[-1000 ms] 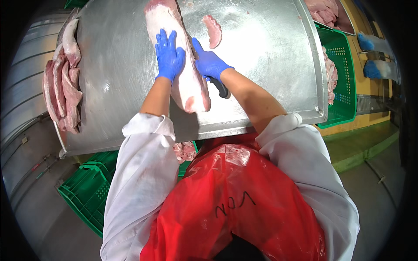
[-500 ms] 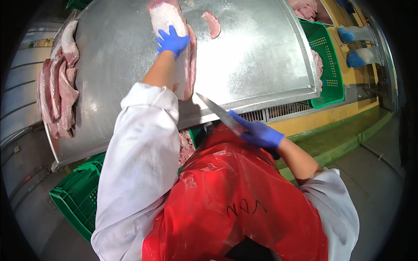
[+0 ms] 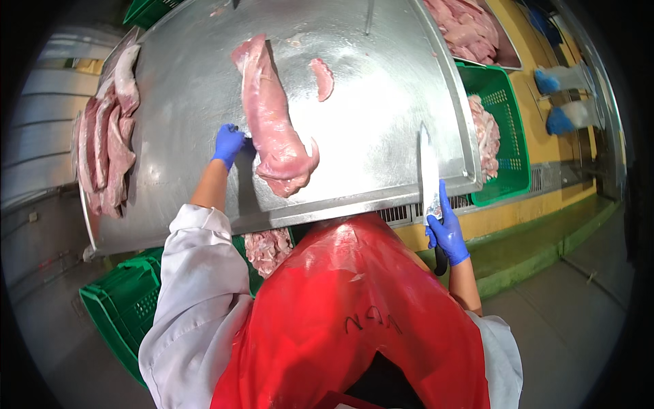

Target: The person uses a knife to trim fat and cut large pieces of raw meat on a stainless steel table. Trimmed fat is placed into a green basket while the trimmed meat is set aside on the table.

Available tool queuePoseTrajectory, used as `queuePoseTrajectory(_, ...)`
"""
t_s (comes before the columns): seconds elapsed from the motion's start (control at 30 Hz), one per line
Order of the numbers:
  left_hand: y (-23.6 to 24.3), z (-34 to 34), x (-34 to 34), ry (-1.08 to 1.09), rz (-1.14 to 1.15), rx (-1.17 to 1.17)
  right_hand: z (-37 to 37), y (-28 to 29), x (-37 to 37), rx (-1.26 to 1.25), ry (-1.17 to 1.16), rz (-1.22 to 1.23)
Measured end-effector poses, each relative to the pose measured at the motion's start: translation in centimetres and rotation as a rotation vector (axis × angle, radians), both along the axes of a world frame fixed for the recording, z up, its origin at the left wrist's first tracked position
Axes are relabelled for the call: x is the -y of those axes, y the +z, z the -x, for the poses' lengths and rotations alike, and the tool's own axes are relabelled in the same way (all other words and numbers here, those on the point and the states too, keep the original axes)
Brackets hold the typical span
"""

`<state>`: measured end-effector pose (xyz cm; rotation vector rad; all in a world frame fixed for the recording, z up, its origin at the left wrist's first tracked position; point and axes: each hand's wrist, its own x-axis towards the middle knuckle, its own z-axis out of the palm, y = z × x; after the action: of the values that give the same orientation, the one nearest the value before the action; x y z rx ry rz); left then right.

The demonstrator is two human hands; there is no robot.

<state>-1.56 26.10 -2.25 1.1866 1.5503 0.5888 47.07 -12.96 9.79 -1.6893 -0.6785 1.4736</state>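
Observation:
A long pink slab of meat (image 3: pixel 269 112) lies lengthwise on the metal table (image 3: pixel 184 88), its near end folded and spread. Just left of it is my left hand (image 3: pixel 229 144) in a blue glove, its fingers curled closed, a small dark spot at the fingertips; what they hold, if anything, I cannot make out. In my right hand (image 3: pixel 448 233), also gloved in blue, is a knife (image 3: pixel 429 170) with a black handle. Its blade points away from me over the table's right part, apart from the meat. A small curved meat piece (image 3: pixel 322 79) rests right of the slab.
Several meat strips (image 3: pixel 102 153) are piled at the table's left edge. A green crate (image 3: pixel 507 136) with meat pieces stands at the right, near a metal bin of meat (image 3: pixel 470 31). Below the table's front edge are meat trimmings (image 3: pixel 268 249) and another green crate (image 3: pixel 122 300).
The slab has turned from its white fatty side to its pink side. My left hand has come off its top to its left side. My right hand has swung the knife to the right.

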Motion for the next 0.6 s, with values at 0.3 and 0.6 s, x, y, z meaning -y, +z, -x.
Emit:
queuePoseTrajectory(0.3,9.0,-16.1,15.9,-1.053,-0.28,-0.919,-3.4,-0.6,-11.6,0.147,0.262,-0.113)
queuePoseTrajectory(0.6,5.7,-5.0,20.0,0.075,-0.387,-0.667,9.7,-2.1,-25.2,0.045,0.822,-0.24)
